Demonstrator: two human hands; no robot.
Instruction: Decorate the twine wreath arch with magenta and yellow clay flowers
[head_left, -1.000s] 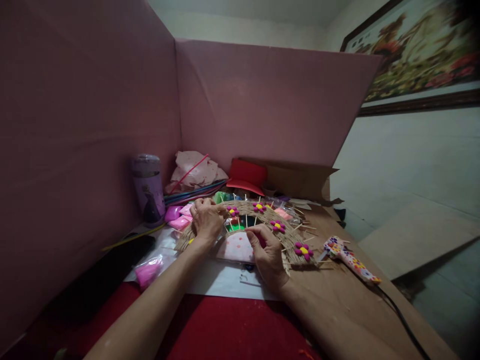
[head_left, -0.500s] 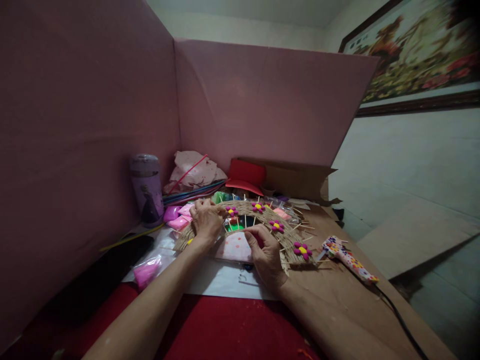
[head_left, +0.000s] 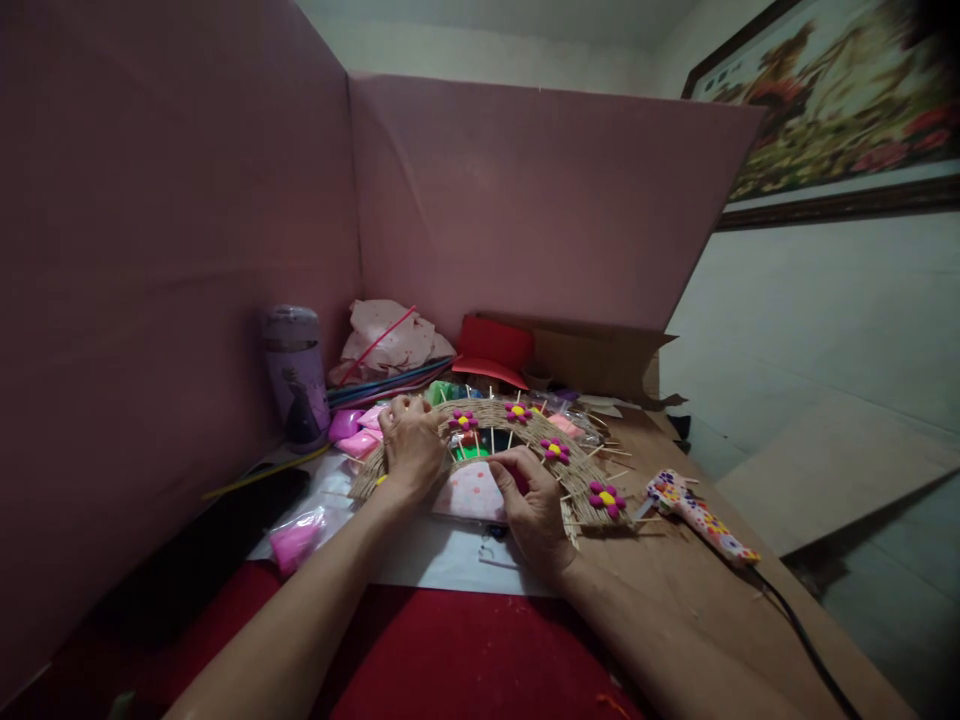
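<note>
A woven twine arch with thin wooden sticks poking out of both edges stands over the sheet, decorated with purple flowers that have yellow centres. My left hand grips the arch on its left side, its fingers bent over the twine. Inside the curve is a pale cloth-covered piece with pinkish spots and a rounded top. My right hand pinches the top right of this piece between thumb and fingers. Its fingertips are close to the sticks' inner ends.
A floral-patterned glue gun with a black cord lies on cardboard at right. Pink bagged clay lies at left. Behind stand a purple tumbler, crumpled cloth and a red box-like object. White sheet lies underneath.
Both hands keep nearly the same place and grip on the arch and the cloth-covered piece. The view has shifted very slightly.
</note>
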